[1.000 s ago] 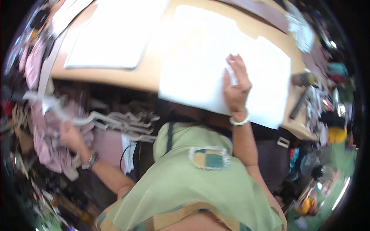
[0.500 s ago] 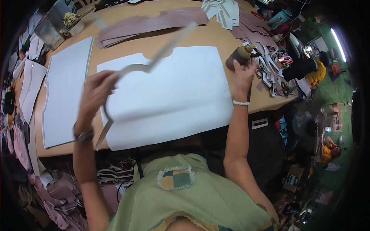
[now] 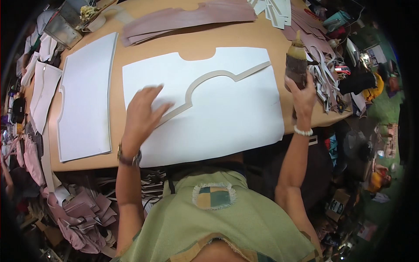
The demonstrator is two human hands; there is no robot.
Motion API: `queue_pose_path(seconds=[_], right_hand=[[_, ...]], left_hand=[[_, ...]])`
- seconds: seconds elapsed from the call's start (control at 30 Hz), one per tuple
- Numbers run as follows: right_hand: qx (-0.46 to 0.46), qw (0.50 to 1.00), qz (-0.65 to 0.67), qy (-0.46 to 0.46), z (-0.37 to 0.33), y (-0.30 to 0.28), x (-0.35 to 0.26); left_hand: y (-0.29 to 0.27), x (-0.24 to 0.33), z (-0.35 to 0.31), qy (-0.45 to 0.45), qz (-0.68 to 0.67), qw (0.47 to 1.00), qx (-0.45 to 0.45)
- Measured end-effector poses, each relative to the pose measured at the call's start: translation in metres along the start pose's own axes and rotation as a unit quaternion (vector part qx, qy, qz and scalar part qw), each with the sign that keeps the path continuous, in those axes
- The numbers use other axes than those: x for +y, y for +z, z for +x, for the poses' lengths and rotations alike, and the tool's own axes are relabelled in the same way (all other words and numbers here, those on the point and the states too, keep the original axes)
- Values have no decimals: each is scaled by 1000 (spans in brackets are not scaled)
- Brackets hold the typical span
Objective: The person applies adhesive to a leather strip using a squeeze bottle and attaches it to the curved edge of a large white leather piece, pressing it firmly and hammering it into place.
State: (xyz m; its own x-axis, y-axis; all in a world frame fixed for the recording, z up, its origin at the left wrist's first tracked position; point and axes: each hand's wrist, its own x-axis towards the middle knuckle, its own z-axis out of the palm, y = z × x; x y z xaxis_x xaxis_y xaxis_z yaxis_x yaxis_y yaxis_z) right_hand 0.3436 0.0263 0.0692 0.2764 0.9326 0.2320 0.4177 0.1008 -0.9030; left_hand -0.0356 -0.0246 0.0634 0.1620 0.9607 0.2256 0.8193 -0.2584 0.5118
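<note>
A large white panel (image 3: 227,118) with a notch in its far edge lies in front of me on the tan table. Across it rests a grey curved strip (image 3: 209,76), its bend arching toward the notch. My left hand (image 3: 142,115) hovers over the strip's near-left end with the fingers spread; whether it touches the strip is hard to tell. Off the panel's right edge, my right hand (image 3: 303,94) grips a dark, stained squeeze bottle (image 3: 296,70) round its lower part. The bottle stands nozzle up and holds something brownish.
A stack of white panels (image 3: 87,96) lies at the left. Mauve pieces (image 3: 187,22) spread along the far side, with pale cut pieces (image 3: 277,13) beside them. Loose strips (image 3: 325,83) heap up at the right edge. A metal tin (image 3: 63,27) stands at the far left.
My left hand has laid the curved strip on the panel and opened off it. My right hand has taken up the bottle and turned it upright. The view has shifted slightly.
</note>
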Motion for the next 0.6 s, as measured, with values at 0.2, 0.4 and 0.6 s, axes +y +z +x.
queue_pose_path(seconds=[0.2, 0.4, 0.6], right_hand=[[62, 986, 146, -55, -28, -13, -17], [126, 921, 343, -135, -18, -29, -3], [107, 845, 522, -29, 0, -41, 11]], left_hand=[[8, -22, -69, -76, 0, 997, 35], [-5, -24, -53, -155, -151, 976, -21], [-21, -33, -48, -268, -347, 893, -98]])
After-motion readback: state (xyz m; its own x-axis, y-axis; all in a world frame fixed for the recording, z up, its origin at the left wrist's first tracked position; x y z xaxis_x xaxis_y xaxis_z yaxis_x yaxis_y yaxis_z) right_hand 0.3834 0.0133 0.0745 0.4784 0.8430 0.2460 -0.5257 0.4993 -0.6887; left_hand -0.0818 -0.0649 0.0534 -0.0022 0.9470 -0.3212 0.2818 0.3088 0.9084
